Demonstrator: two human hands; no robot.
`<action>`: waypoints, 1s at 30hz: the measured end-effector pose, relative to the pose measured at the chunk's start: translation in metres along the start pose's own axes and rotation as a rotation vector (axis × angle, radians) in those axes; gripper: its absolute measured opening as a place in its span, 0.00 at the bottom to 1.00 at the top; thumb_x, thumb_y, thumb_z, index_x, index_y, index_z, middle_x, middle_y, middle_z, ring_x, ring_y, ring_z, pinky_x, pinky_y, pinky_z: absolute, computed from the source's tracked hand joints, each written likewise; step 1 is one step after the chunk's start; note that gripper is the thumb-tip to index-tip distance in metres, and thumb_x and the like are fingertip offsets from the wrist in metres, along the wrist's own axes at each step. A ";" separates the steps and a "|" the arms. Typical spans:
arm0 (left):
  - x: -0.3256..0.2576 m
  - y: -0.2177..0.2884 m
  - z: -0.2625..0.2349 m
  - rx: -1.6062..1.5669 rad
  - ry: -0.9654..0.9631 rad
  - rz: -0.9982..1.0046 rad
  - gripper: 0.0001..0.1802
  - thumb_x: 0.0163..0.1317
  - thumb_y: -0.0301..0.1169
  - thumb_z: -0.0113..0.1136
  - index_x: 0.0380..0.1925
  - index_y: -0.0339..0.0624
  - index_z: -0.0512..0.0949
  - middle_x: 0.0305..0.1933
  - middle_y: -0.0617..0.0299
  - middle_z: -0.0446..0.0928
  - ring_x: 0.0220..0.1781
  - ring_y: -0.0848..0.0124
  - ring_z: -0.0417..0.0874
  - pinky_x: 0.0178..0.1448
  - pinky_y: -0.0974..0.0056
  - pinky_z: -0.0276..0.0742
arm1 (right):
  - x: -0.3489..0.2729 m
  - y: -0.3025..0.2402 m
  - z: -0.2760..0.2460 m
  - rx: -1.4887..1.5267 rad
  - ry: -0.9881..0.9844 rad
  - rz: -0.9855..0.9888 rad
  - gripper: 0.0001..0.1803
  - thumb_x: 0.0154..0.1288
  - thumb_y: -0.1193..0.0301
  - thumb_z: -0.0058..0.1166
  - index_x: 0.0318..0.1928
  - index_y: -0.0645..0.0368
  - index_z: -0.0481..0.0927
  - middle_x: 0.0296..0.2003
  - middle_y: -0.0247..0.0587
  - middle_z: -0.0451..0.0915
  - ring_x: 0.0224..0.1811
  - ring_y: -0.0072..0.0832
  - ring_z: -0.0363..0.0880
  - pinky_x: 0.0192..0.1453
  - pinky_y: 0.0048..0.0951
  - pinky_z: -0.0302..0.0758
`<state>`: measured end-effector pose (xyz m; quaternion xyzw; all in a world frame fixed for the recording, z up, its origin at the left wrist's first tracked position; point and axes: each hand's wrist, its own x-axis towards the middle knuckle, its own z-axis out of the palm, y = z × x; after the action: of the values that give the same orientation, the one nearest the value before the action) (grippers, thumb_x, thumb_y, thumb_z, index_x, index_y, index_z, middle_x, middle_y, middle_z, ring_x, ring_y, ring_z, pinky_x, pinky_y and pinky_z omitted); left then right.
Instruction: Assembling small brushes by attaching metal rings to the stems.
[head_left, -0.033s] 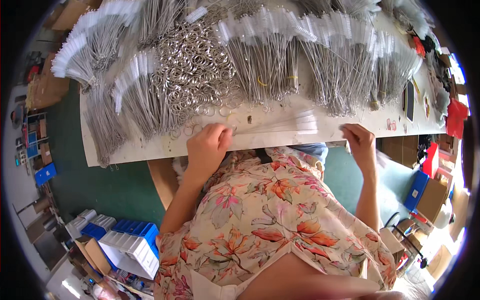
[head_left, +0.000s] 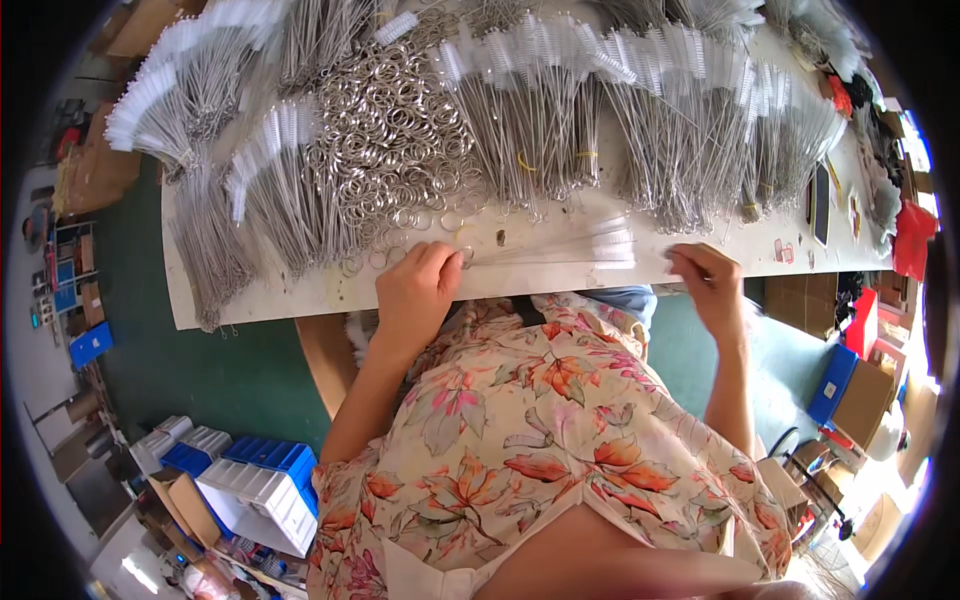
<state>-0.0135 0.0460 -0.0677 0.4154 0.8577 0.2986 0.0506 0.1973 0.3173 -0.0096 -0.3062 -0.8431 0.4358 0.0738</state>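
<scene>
My left hand [head_left: 415, 290] presses down at the near edge of the white table [head_left: 260, 295], pinching the wire ends of a small fan of thin white-tipped brushes [head_left: 570, 250]. The fan lies flat with its bristle tips pointing right. My right hand [head_left: 705, 285] hovers just past those tips with thumb and fingers pinched together; whether a wire sits between them cannot be made out. Just beyond my left hand lies a heap of loose metal rings [head_left: 400, 140].
Thick bundles of wire brushes [head_left: 690, 130] cover the far part of the table from left to right. Blue and white plastic boxes [head_left: 255, 480] stand on the green floor at lower left. Cardboard boxes and red items [head_left: 860, 340] crowd the right side.
</scene>
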 end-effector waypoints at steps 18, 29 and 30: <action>0.077 0.035 -0.113 -0.765 -0.117 0.268 0.11 0.56 0.17 0.54 0.39 0.36 0.79 0.44 0.56 0.76 0.38 0.74 0.79 0.39 0.72 0.78 | 0.059 -0.145 0.074 0.614 -0.581 -0.193 0.06 0.62 0.74 0.53 0.36 0.64 0.78 0.32 0.33 0.76 0.28 0.16 0.71 0.28 0.19 0.69; 0.087 0.067 -0.115 -0.545 0.318 0.510 0.20 0.46 0.15 0.61 0.43 0.30 0.76 0.38 0.51 0.79 0.34 0.68 0.83 0.38 0.69 0.81 | 0.058 -0.181 0.053 0.795 -0.334 -0.325 0.08 0.61 0.70 0.56 0.38 0.61 0.81 0.28 0.31 0.71 0.25 0.13 0.69 0.25 0.16 0.66; 0.088 0.070 -0.116 -0.478 0.362 0.539 0.19 0.46 0.15 0.61 0.43 0.30 0.77 0.38 0.51 0.80 0.34 0.68 0.83 0.37 0.69 0.81 | 0.058 -0.182 0.054 0.798 -0.332 -0.326 0.08 0.61 0.70 0.56 0.38 0.61 0.81 0.28 0.31 0.71 0.25 0.13 0.69 0.25 0.16 0.66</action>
<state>-0.0617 0.0897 0.0794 0.5428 0.6193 0.5607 -0.0862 0.0468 0.2348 0.0912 -0.0434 -0.6469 0.7522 0.1172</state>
